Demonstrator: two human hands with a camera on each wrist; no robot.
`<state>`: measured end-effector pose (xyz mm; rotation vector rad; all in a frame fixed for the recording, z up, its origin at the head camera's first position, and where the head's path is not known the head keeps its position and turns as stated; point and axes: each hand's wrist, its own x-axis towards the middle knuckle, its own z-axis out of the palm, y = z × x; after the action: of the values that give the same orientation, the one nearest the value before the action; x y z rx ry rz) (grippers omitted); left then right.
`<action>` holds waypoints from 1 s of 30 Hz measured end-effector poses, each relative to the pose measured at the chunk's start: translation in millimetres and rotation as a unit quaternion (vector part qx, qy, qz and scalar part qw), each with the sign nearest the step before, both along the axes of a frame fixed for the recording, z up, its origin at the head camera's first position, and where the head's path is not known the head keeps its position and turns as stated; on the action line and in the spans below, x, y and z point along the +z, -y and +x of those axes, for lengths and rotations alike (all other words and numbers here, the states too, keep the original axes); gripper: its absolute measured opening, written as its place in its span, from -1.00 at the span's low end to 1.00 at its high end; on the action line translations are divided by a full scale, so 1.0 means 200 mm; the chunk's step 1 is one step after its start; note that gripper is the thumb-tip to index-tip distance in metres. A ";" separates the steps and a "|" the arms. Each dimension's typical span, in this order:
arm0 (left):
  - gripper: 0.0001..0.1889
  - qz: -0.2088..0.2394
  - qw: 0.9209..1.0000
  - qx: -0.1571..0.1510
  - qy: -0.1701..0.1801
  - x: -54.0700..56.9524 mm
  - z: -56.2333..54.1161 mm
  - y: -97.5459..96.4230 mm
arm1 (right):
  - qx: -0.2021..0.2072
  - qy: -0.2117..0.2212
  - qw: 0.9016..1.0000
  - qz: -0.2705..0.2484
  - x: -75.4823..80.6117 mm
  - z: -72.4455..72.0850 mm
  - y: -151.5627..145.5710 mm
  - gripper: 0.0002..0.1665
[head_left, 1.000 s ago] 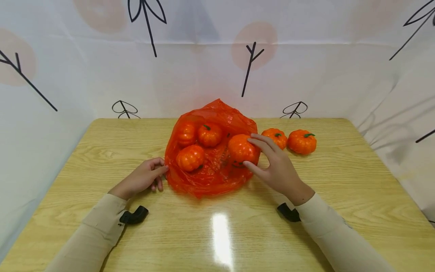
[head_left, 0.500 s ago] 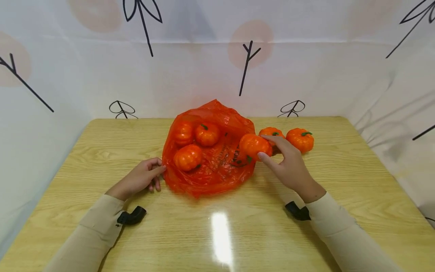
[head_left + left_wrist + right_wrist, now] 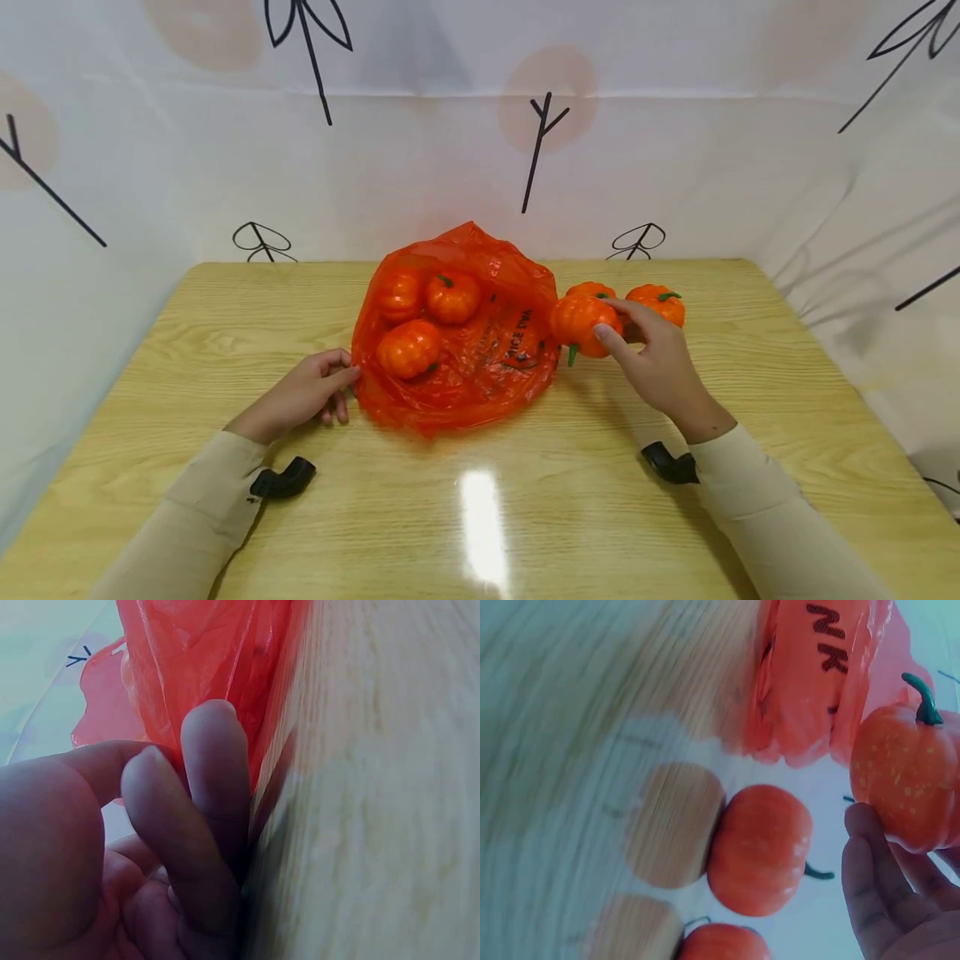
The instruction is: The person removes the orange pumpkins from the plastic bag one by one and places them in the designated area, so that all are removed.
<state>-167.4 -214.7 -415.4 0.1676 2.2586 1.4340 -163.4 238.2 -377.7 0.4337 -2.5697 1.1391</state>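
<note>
My right hand (image 3: 660, 358) grips a small orange toy pumpkin (image 3: 583, 323) between thumb and fingers, just off the right rim of a red plastic bag (image 3: 480, 400). Its green stem points down in the head view; the right wrist view shows this pumpkin (image 3: 904, 776) raised at the fingertips. Inside the wide-mouthed bag lie three more pumpkins, one of them (image 3: 410, 348) toward the front. At the bag's left edge my left hand (image 3: 303, 392) pinches the plastic between thumb and forefinger, and its other fingers curl loosely near the table in the left wrist view.
Two pumpkins stand on the wooden table (image 3: 420, 517) right of the bag: one (image 3: 656, 304) farther right, the other (image 3: 592, 289) partly behind the held pumpkin. A patterned white cloth (image 3: 420, 167) hangs behind the table. Black curved pieces (image 3: 285, 479) sit by both wrists.
My right hand has carried the pumpkin from over the bag's right side out to the right, beyond the rim. Black print inside the bag now shows. The left hand stays at the bag's left edge.
</note>
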 end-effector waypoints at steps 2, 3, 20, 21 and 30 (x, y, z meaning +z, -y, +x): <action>-0.69 0.000 1.000 0.001 -0.002 0.00 0.00 0.00 | -0.004 0.018 1.000 0.003 0.00 0.00 -0.01 -0.50; -0.68 0.001 1.000 0.000 -0.003 0.00 0.00 0.00 | -0.007 0.025 1.000 0.007 0.00 -0.01 -0.02 -0.49; -0.68 0.003 1.000 0.001 -0.001 -0.01 0.00 0.01 | -0.030 0.112 0.992 0.038 -0.02 -0.04 -0.12 -0.42; -0.68 0.003 1.000 0.000 -0.001 -0.01 0.00 0.01 | -0.030 0.113 0.992 0.041 -0.02 -0.04 -0.12 -0.43; -0.71 0.003 1.000 0.003 0.003 -0.02 0.00 0.01 | -0.041 0.138 0.988 0.058 -0.03 -0.04 -0.14 -0.38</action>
<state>-168.0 -216.6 -419.8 0.1587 2.2533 1.4416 -171.9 266.9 -383.0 0.2048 -2.8724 1.0930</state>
